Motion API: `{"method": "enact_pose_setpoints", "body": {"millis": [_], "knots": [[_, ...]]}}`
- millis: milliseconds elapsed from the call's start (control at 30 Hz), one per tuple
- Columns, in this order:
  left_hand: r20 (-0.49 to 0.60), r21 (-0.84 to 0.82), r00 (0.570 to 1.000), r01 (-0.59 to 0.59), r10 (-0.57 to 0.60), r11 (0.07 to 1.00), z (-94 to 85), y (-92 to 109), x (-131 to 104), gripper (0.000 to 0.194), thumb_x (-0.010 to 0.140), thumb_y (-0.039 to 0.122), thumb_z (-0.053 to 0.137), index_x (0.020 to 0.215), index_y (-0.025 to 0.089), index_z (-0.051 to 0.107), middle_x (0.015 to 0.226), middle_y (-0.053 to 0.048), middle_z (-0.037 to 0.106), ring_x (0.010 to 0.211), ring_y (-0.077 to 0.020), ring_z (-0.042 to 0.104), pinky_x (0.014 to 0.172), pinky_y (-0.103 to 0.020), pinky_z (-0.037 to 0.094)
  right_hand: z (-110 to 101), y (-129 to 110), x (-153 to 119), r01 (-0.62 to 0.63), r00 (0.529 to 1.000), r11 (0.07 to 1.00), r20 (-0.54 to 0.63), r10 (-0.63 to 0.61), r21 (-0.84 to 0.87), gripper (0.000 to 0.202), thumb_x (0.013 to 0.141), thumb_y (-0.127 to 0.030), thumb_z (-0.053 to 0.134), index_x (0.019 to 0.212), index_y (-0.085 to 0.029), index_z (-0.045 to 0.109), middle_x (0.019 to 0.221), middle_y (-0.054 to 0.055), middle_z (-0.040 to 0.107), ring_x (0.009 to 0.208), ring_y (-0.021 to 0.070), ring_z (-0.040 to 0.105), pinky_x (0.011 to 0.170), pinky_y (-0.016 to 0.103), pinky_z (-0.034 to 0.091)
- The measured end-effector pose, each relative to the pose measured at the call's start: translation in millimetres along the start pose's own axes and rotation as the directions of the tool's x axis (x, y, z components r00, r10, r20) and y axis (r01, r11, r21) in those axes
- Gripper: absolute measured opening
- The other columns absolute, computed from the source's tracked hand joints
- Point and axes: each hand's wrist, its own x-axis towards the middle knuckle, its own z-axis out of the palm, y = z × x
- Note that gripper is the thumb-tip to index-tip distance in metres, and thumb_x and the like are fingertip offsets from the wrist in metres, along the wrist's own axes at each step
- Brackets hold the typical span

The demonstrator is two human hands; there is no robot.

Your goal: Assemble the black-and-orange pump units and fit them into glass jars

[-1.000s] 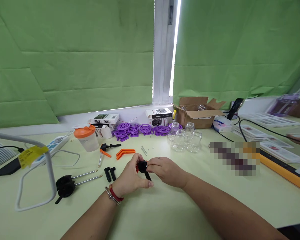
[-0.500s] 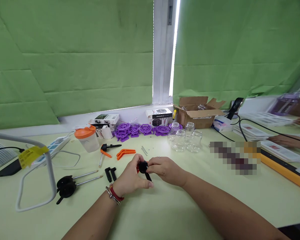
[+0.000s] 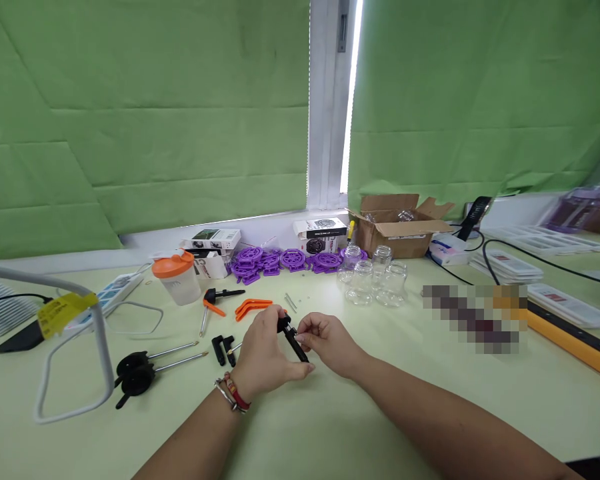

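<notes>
My left hand (image 3: 264, 352), with bracelets at the wrist, is closed around a black plastic part (image 3: 295, 345) with a long arm slanting down to the thumb. A thin metal rod (image 3: 235, 348) pokes out left of this hand; it seems to belong to the held part. Close against the part's right side, my right hand (image 3: 333, 343) pinches with thumb and forefinger; what lies between them is too small to make out. Left of my hands lie two short black elbow pieces (image 3: 223, 350), orange bent levers (image 3: 253, 307) and a black-and-orange assembly (image 3: 214, 299).
Black round pieces with metal rods (image 3: 139, 377) lie at left beside a grey tube frame (image 3: 100, 333). Behind stand an orange-lidded cup (image 3: 180, 280), purple wheel-shaped parts (image 3: 294, 259), glass jars (image 3: 363, 283) and a cardboard box (image 3: 405, 230). White trays (image 3: 570, 303) sit at right.
The black part has turned in my left hand, showing its long side. My right fingers have drawn slightly back and curled. Another person's hands at the far right have left the view.
</notes>
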Motion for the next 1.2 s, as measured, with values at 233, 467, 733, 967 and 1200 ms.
{"method": "enact_pose_setpoints", "body": {"millis": [233, 467, 733, 967, 1200], "knots": [[-0.105, 0.288, 0.986, -0.096, 0.131, 0.953, 11.3, 3.3, 0.6, 0.064, 0.046, 0.04, 0.07, 0.099, 0.018, 0.043, 0.096, -0.009, 0.053, 0.09, -0.0288, 0.051, 0.077, -0.042, 0.043, 13.7, 2.2, -0.6, -0.225, 0.963, 0.957, -0.108, 0.247, 0.183, 0.018, 0.066, -0.029, 0.065, 0.068, -0.016, 0.053, 0.056, -0.005, 0.049, 0.052, 0.0074, 0.041, 0.051, 0.022, 0.034], [-0.167, 0.49, 0.971, -0.071, 0.173, 0.869, 20.2, 9.8, 3.6, 0.054, 0.052, 0.033, 0.062, 0.1, 0.014, 0.048, 0.106, -0.016, 0.053, 0.101, -0.0336, 0.049, 0.083, -0.046, 0.04, 20.9, 6.8, -0.1, -0.247, 0.934, 0.902, -0.161, 0.319, 0.353, 0.03, 0.059, -0.039, 0.072, 0.068, -0.013, 0.06, 0.061, -0.001, 0.056, 0.058, 0.0092, 0.044, 0.057, 0.024, 0.035], [-0.175, 0.555, 0.971, -0.04, 0.164, 0.831, 26.6, 7.4, 5.0, 0.047, 0.055, 0.03, 0.058, 0.099, 0.014, 0.049, 0.106, -0.016, 0.053, 0.099, -0.0328, 0.049, 0.08, -0.044, 0.039, 21.8, 15.3, 3.2, -0.258, 0.919, 0.834, -0.143, 0.368, 0.488, 0.031, 0.058, -0.039, 0.074, 0.071, -0.012, 0.065, 0.062, 0.003, 0.061, 0.057, 0.0121, 0.052, 0.059, 0.027, 0.039], [-0.156, 0.57, 0.976, -0.035, 0.15, 0.821, 27.9, 7.6, 5.9, 0.045, 0.057, 0.032, 0.057, 0.097, 0.015, 0.049, 0.105, -0.016, 0.053, 0.099, -0.0328, 0.048, 0.078, -0.043, 0.039, 23.5, 13.9, 2.2, -0.266, 0.903, 0.809, -0.158, 0.399, 0.524, 0.033, 0.055, -0.04, 0.076, 0.067, -0.012, 0.064, 0.058, 0.002, 0.06, 0.056, 0.0118, 0.053, 0.059, 0.026, 0.04], [-0.15, 0.566, 0.978, -0.036, 0.146, 0.823, 27.5, 8.2, 5.4, 0.043, 0.057, 0.031, 0.057, 0.095, 0.015, 0.05, 0.102, -0.015, 0.053, 0.097, -0.0318, 0.048, 0.077, -0.042, 0.038, 23.2, 17.2, 3.1, -0.259, 0.912, 0.827, -0.155, 0.38, 0.499, 0.038, 0.053, -0.045, 0.077, 0.068, -0.013, 0.061, 0.058, 0.001, 0.06, 0.057, 0.0119, 0.054, 0.06, 0.027, 0.041]]}}
